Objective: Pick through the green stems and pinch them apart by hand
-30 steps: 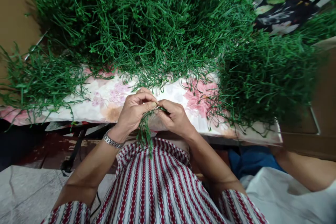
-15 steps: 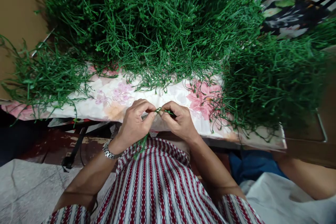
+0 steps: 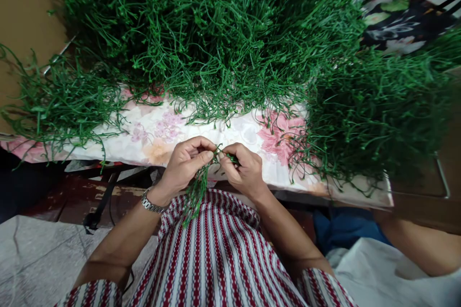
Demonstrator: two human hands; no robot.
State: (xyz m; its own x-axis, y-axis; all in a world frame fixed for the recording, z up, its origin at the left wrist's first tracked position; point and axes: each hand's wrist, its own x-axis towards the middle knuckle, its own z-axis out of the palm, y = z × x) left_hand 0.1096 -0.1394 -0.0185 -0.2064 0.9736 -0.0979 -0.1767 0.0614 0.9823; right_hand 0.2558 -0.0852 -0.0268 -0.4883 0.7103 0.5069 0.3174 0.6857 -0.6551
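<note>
My left hand [image 3: 187, 160], with a metal watch at the wrist, pinches thin green grass-like stems [image 3: 196, 192]; a bundle of them hangs down below the fingers over the striped shirt. Close beside it, my right hand [image 3: 245, 167] is closed with thumb and forefinger on the tip of green stems, and a few dark green pieces show inside its curled fingers. The fingertips of both hands nearly meet just above the table's front edge. Whether the stems are plastic or real I cannot tell.
A large heap of green stems [image 3: 209, 33] covers the back of the flowered tablecloth [image 3: 230, 132]. Smaller heaps lie at left [image 3: 68, 100] and right [image 3: 374, 115]. A black flowered bag [image 3: 392, 21] stands back right. Another person's blue-clothed leg [image 3: 349, 230] shows at lower right.
The stem bundle under my left hand has swung into fuller view and hangs lower. My left hand has turned slightly, while both hands stay in nearly the same place.
</note>
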